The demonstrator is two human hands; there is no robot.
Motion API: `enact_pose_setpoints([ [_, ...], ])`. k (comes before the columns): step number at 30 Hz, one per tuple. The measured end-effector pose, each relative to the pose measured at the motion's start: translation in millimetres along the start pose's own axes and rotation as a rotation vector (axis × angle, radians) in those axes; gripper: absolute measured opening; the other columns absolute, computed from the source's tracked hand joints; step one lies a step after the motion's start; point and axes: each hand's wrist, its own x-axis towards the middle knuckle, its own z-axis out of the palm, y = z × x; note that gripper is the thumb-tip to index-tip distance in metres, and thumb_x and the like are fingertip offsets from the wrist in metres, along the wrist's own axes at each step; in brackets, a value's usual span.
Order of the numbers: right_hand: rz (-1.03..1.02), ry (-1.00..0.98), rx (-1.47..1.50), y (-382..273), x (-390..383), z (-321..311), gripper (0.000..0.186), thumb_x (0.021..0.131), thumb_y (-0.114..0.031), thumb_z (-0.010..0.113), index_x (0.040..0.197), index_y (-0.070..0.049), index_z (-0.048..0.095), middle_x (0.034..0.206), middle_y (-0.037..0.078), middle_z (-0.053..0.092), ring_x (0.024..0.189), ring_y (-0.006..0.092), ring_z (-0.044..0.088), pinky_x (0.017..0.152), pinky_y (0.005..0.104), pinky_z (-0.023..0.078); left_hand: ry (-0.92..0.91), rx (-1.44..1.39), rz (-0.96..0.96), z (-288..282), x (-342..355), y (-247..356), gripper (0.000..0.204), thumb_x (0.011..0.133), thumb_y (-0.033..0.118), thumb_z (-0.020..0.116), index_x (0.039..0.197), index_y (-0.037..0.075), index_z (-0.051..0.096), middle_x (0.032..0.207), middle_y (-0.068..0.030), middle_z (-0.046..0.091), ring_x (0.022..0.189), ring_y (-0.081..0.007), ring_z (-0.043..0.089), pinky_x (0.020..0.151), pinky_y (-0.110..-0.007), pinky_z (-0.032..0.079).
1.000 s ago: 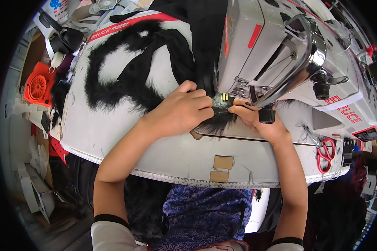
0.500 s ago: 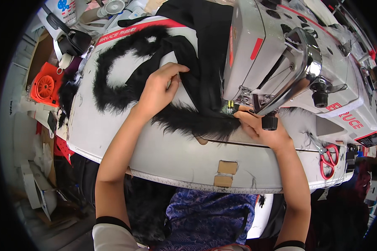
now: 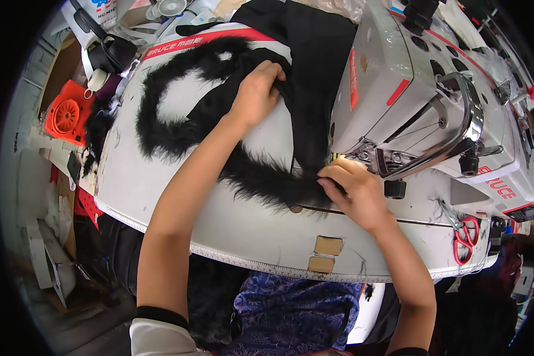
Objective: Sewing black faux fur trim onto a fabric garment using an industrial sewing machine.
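Note:
A black garment (image 3: 314,77) of smooth fabric lies across the white sewing machine bed, with black fur trim (image 3: 267,178) along its edge. The trim loops round to the left and runs toward the sewing machine (image 3: 391,101). My left hand (image 3: 257,98) has its fingers curled on a fold of the black fabric, beyond the near stretch of fur. My right hand (image 3: 356,187) pinches the fabric and fur edge just in front of the presser foot area. The fingers partly hide the needle area and the fur's end.
Red-handled scissors (image 3: 466,240) lie on the table to the right. Two tan patches (image 3: 325,254) are stuck near the front edge, above a ruler strip (image 3: 261,258). An orange fan-like device (image 3: 67,115) and a black bag (image 3: 110,54) crowd the left side. Bare white tabletop (image 3: 219,222) shows in front.
My left hand has moved farther away and to the right, onto the fabric fold. My right hand has come out from behind the machine's lever, slightly left. The view has shifted a little.

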Motion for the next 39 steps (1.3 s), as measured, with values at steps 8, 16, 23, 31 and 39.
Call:
enact_pose_setpoints([
  [8,-0.12,0.02,0.061,7.3,-4.7,-1.3,0.021,0.065,0.0,0.068,0.084,-0.007,0.061,0.082,0.006,0.055,0.069,0.0233,0.056,0.058,0.031,0.045,0.202,0.291,0.192,-24.9,-11.7,29.4,0.037,0.059,-0.009,0.053,0.091,0.009,0.062,0.088,-0.0036,0.056,0.083,-0.0247,0.055,0.075,-0.036,0.039],
  [16,-0.312,0.003,0.069,9.0,-0.1,-1.6,0.024,0.063,0.0,0.067,0.085,-0.009,0.064,0.08,0.006,0.054,0.069,0.0237,0.055,0.058,0.0325,0.045,-0.221,0.186,0.955,-33.0,-44.5,79.2,0.016,0.069,0.014,0.058,0.083,0.009,0.061,0.086,-0.0011,0.057,0.091,-0.0178,0.055,0.092,-0.037,0.041],
  [23,-0.243,0.04,0.11,9.1,-4.5,0.8,0.024,0.068,0.0,0.066,0.091,-0.004,0.061,0.086,0.008,0.057,0.076,0.0259,0.058,0.067,0.0338,0.047,-0.503,0.378,0.908,-72.2,-47.5,71.4,0.018,0.066,0.019,0.065,0.074,0.006,0.055,0.07,-0.0018,0.052,0.083,-0.0164,0.054,0.098,-0.04,0.039],
  [31,-0.262,0.121,0.091,18.1,-9.9,-3.3,0.029,0.065,0.006,0.06,0.092,-0.006,0.059,0.091,0.007,0.06,0.074,0.0243,0.058,0.064,0.0326,0.048,-0.258,0.103,0.286,-14.5,-80.2,112.8,0.027,0.072,0.018,0.066,0.095,0.004,0.061,0.085,-0.0072,0.055,0.08,-0.0241,0.052,0.081,-0.037,0.042],
  [39,-0.064,0.087,-0.083,50.0,-27.4,-15.7,0.036,0.07,0.004,0.062,0.104,-0.009,0.06,0.079,0.009,0.062,0.061,0.0239,0.057,0.058,0.0323,0.047,-0.242,-0.039,0.146,-7.2,-75.3,112.9,0.021,0.072,0.011,0.066,0.091,0.006,0.062,0.078,-0.0085,0.055,0.073,-0.0273,0.053,0.061,-0.036,0.046],
])
